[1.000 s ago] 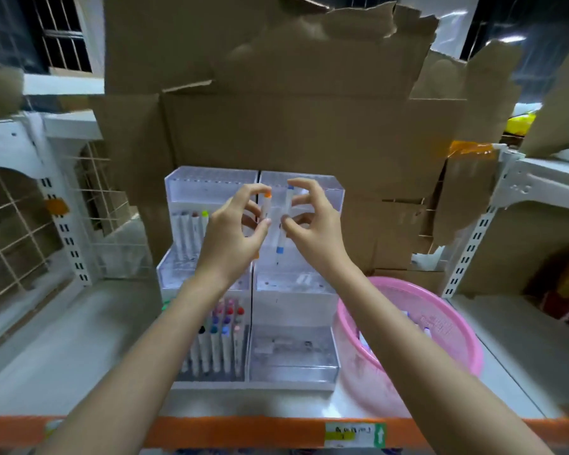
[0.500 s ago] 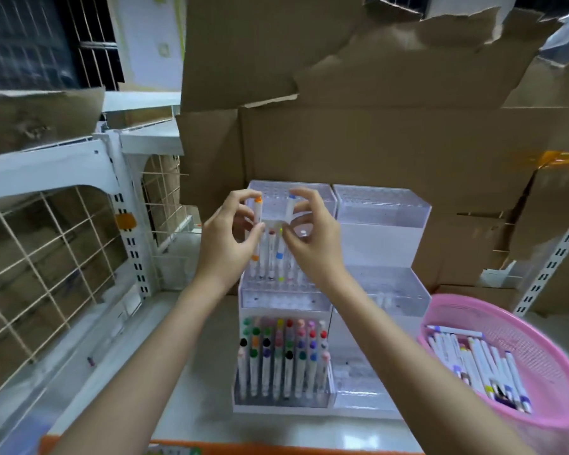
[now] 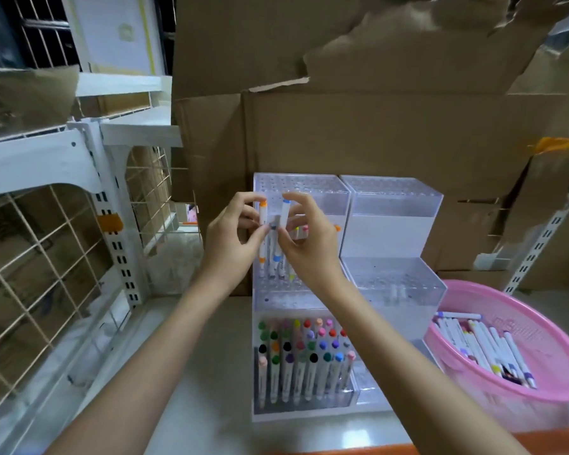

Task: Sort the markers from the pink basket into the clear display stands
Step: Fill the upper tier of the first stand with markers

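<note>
Since the earliest frame my hands have shifted from the seam between the two stands to the front of the left stand; left hand pinches an orange-capped marker upright; right hand pinches a blue-capped marker, slightly tilted, just beside it; loose markers lie in the pink basket, beside the right stand.

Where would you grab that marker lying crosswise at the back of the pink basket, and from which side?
Pinch the crosswise marker mid-barrel, coming from above: it lies flat atop the other markers, uncovered, while the pink basket rim likely blocks sideways approach.
</note>
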Motion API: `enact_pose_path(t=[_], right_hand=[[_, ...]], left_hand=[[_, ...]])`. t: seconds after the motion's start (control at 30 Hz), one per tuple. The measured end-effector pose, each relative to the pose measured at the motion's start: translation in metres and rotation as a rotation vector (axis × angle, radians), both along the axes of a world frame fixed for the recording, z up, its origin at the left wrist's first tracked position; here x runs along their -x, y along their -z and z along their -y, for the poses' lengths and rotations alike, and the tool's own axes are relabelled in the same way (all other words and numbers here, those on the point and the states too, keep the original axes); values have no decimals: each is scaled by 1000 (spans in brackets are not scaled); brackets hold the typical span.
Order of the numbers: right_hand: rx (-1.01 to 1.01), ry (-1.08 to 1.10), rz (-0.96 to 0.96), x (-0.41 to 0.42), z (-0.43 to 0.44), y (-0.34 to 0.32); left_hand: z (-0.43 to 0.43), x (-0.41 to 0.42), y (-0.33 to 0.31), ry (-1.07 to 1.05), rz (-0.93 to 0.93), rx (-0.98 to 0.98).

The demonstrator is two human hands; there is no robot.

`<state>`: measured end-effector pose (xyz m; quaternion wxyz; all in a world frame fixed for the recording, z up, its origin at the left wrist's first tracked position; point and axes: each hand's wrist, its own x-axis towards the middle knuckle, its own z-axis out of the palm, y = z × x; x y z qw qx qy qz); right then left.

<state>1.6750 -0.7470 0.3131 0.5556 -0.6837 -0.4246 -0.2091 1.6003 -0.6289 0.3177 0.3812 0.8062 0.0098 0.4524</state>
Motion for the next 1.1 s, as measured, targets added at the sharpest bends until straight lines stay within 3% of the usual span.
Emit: enact_pose_path(t=[0.4,0.6,1.1], right_hand=[[-7,24,0,0,-2,3],[-8,27,7,0,-3,5],[16,60,30,0,-2,7]], left_hand=[[-7,-4,8,1,-20,-56],[-7,-5,16,-13,-85,-183],[-10,1,29,-21,-137,-195]])
